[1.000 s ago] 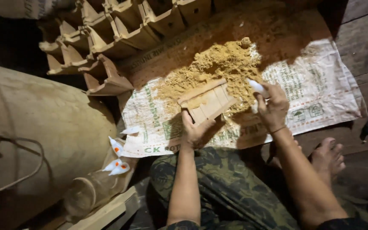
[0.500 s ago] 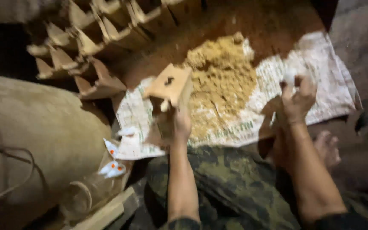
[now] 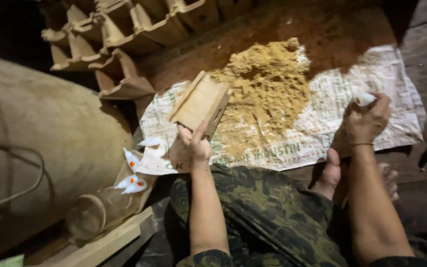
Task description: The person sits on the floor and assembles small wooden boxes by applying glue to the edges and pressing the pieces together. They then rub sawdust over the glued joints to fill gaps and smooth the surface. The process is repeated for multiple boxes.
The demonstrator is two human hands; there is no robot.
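Observation:
My left hand [image 3: 193, 144] grips a small open wooden box [image 3: 201, 103] by its near end and holds it tilted above the left edge of a printed white sack [image 3: 322, 123] spread on the ground. A heap of yellowish sawdust-like powder [image 3: 265, 89] lies on the sack just right of the box. My right hand [image 3: 364, 121] hovers over the sack's right part, fingers closed around a small white object [image 3: 364, 100]. My camouflage trousers [image 3: 268, 217] and a bare foot [image 3: 332, 170] show below.
Rows of similar wooden boxes [image 3: 124, 44] stand on reddish ground at the upper left. A large beige sack or drum [image 3: 40, 133] fills the left. Small white packets with orange marks [image 3: 132, 173] and a clear jar [image 3: 95, 212] lie beside a wooden plank [image 3: 105, 242].
The left hand lifted the wooden box off the powder heap and carried it left, now tilted over the sack's edge. The right hand moved away to the right with its white object.

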